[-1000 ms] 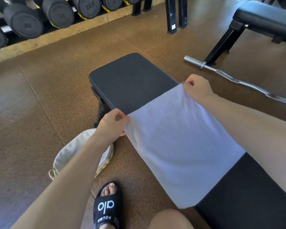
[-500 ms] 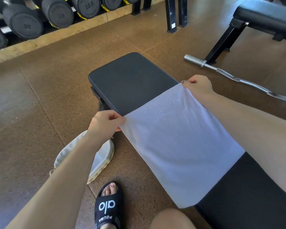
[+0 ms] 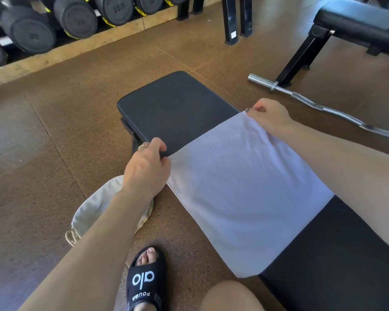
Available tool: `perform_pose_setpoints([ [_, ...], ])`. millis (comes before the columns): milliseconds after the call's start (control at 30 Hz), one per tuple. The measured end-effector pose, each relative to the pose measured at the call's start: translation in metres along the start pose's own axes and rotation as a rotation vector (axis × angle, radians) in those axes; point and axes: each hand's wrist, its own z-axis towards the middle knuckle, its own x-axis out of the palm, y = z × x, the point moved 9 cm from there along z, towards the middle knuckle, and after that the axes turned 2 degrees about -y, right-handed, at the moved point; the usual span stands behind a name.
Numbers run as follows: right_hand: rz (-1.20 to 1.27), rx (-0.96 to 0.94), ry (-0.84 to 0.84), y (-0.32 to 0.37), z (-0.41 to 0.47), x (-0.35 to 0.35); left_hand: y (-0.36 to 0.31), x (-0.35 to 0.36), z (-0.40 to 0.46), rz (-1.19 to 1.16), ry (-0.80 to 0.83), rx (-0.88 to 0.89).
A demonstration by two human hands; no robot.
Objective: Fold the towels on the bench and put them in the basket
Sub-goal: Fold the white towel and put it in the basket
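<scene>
1. Two bare hands hold one pale lavender-white cloth towel (image 3: 240, 189) by its far corners, and it lies spread flat across the black padded gym bench serving as the table (image 3: 177, 106).
2. Left hand (image 3: 147, 169) pinches the towel's near-left corner at the table's edge, fingers curled over the fabric; a ring shows on one finger.
3. Right hand (image 3: 268, 117) grips the far-right corner, fingers closed on the cloth and lifting it slightly off the padding.
4. Towel's near end hangs just over the table's left side, above the brown cork-like floor (image 3: 54, 142).
5. Cream fabric-lined woven basket (image 3: 92, 212) sits on the floor left of the table, partly hidden beneath the left forearm.
6. Black slide sandal (image 3: 144, 281) with white lettering rests near the basket.
</scene>
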Motion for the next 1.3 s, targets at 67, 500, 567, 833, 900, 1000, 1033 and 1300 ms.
perform_pose_setpoints([
  [67, 0.046, 0.008, -0.055, -0.004, -0.009, -0.008, -0.025, -0.003, 0.001, 0.114, -0.086, 0.096],
  [500, -0.112, -0.019, -0.189, -0.034, -0.058, -0.027, -0.117, 0.085, 0.077, 0.234, 0.288, 0.080],
  [567, -0.114, -0.005, -0.174, -0.030, -0.053, -0.026, -0.117, 0.093, 0.086, 0.188, 0.323, 0.074],
  [833, -0.112, -0.084, -0.158, -0.019, -0.053, -0.011, -0.143, 0.099, 0.108, 0.166, 0.289, 0.235],
  [900, -0.153, -0.102, -0.177, -0.019, -0.055, -0.012, -0.143, 0.100, 0.112, 0.179, 0.284, 0.231],
  [1000, -0.208, -0.126, -0.185, -0.020, -0.051, -0.011, -0.140, 0.098, 0.115, 0.174, 0.275, 0.196],
  [1033, -0.221, -0.123, -0.181, -0.020, -0.050, -0.011, -0.139, 0.098, 0.116, 0.179, 0.282, 0.191],
  [1300, -0.263, -0.092, -0.167, -0.028, -0.047, -0.014, -0.173, 0.108, 0.121, 0.232, 0.259, 0.347],
])
